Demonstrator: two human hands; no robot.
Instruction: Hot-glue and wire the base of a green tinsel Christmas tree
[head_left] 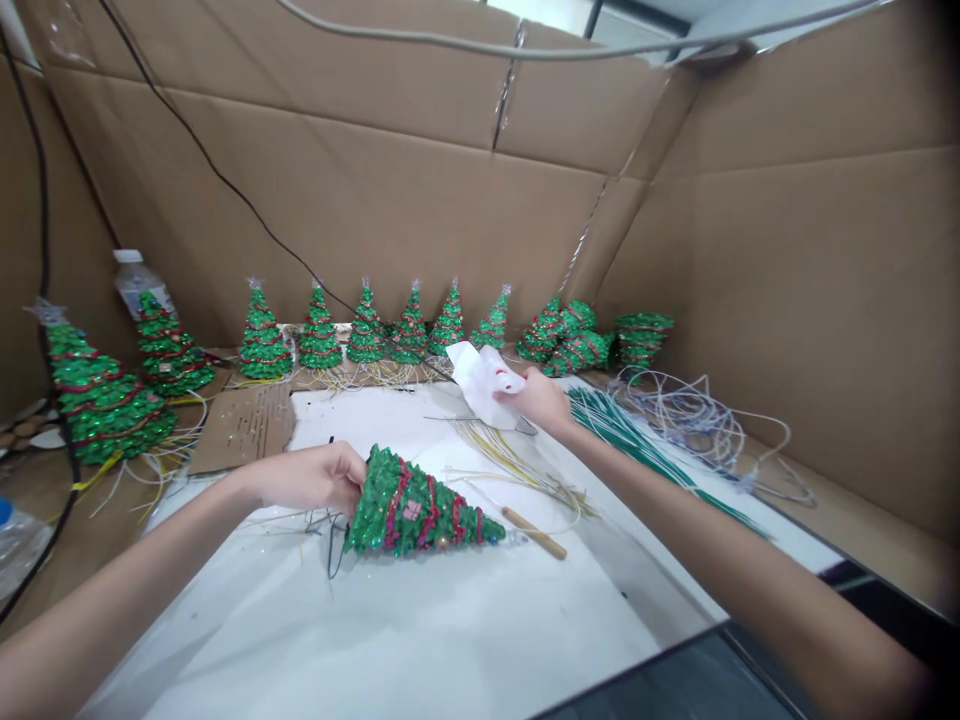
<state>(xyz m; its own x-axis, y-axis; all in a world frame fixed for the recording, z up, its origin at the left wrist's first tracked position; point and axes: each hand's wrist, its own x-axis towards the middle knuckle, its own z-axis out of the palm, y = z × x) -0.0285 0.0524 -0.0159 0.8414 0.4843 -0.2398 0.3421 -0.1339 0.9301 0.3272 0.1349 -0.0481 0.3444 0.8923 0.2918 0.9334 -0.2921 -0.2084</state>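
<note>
Left hand (319,478) gripped the glittery green, red-banded tree (416,515) lying sideways, while right hand (541,400) clutched white paper (480,380) beyond.

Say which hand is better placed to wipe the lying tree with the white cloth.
Right, probably: the right hand already holds the white cloth, while the left hand grips the lying tree at its base.

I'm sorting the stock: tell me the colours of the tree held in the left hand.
Glittery green tree with red bands, in the head view.
</note>
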